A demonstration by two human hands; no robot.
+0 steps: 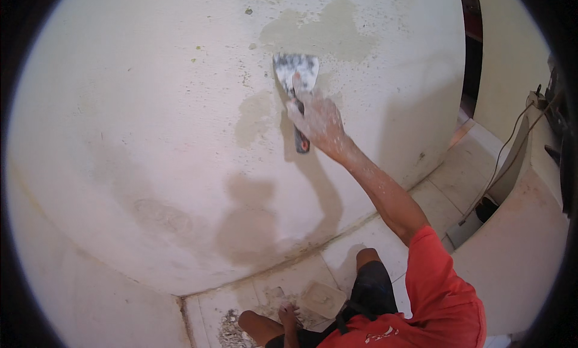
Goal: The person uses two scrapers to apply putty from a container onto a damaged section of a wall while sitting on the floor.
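My right hand (322,124), dusted with white, is closed around the dark handle of a putty knife (296,70). The knife's wide blade, smeared white and grey, points up against the white wall (180,107). Just above the blade lies a greyish damp-looking patch (331,32), with another patch (254,116) left of the handle. Down by my knee, my left hand (289,315) has its fingers curled; whether anything is in them is too small to make out. A small pale piece (276,292) shows just beyond it.
A shallow pale rectangular tub (323,299) stands on the tiled floor (385,242) beside my knees. Crumbled debris (232,330) lies near the wall's foot. At right, cables (509,146) hang over a curved pale surface (518,227). Pits and chips mark the wall.
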